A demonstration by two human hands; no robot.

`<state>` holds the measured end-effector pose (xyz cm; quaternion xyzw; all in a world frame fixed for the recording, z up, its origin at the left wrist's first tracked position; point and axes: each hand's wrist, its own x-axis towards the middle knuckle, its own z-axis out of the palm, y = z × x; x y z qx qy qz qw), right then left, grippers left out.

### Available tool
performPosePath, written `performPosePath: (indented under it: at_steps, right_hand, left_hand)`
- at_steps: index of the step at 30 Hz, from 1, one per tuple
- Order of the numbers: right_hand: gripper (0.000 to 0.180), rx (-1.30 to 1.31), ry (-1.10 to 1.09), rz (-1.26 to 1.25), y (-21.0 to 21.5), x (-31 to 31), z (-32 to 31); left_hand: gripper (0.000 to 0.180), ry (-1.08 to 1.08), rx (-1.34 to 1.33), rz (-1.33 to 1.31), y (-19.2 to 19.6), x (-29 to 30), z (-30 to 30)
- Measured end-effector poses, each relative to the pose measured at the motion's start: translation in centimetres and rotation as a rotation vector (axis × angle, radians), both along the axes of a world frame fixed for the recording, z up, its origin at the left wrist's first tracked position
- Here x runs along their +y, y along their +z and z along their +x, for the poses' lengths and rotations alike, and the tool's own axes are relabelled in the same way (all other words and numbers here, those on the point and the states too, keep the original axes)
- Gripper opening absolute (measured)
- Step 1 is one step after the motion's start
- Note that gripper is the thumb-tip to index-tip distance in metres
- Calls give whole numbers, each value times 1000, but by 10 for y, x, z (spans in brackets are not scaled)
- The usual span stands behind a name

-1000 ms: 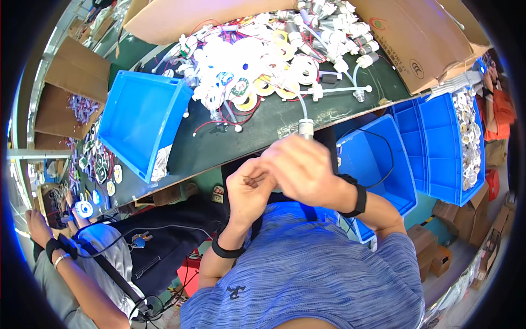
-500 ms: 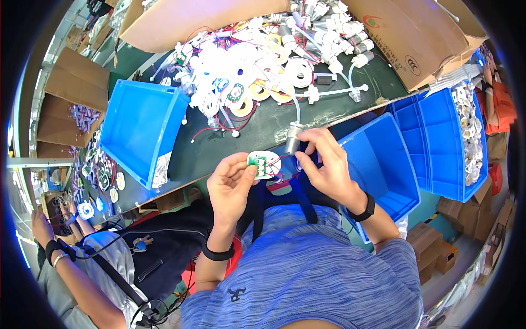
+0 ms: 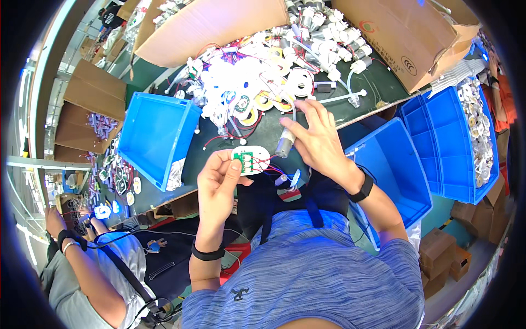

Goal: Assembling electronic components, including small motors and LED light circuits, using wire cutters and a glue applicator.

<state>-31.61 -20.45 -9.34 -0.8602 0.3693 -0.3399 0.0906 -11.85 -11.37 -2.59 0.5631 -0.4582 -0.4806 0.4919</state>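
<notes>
My left hand [image 3: 218, 181] pinches a white oval plate with a green circuit board [image 3: 244, 163] on it, thumb over the board's edge. Red and blue wires run from the board to the right, towards a small grey cylindrical motor pump [image 3: 285, 143]. A clear tube [image 3: 294, 114] rises from the pump's upper end. Closed around this tube and the pump's top are the thumb and fingers of my right hand [image 3: 323, 137]; the exact contact is partly hidden. Below the wires hang a small purple cylinder [image 3: 281, 179] and a pale blue-white piece [image 3: 296, 180].
On the dark green table [image 3: 219, 143] lies a heap of white discs [image 3: 300, 82], pumps and wires. A tilted blue bin [image 3: 156, 129] stands left, another blue bin [image 3: 392, 170] right. Cardboard boxes [image 3: 400, 41] line the back. A co-worker's arm [image 3: 90, 274] is at lower left.
My right hand has moved up from the pump's lower end to its tube and top. The left hand has shifted slightly left with the plate, and the whole view has swung a little.
</notes>
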Motion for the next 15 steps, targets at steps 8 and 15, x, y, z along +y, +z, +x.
performPosePath:
  at_steps: [8,15]
  right_hand:
    - [14,-546,21,420,-29,41,-1]
    - [50,-1672,1079,1816,-148,45,62]
  left_hand:
    - [17,91,-75,-148,55,-3,-4]
    - [18,37,-64,-198,64,-17,-3]
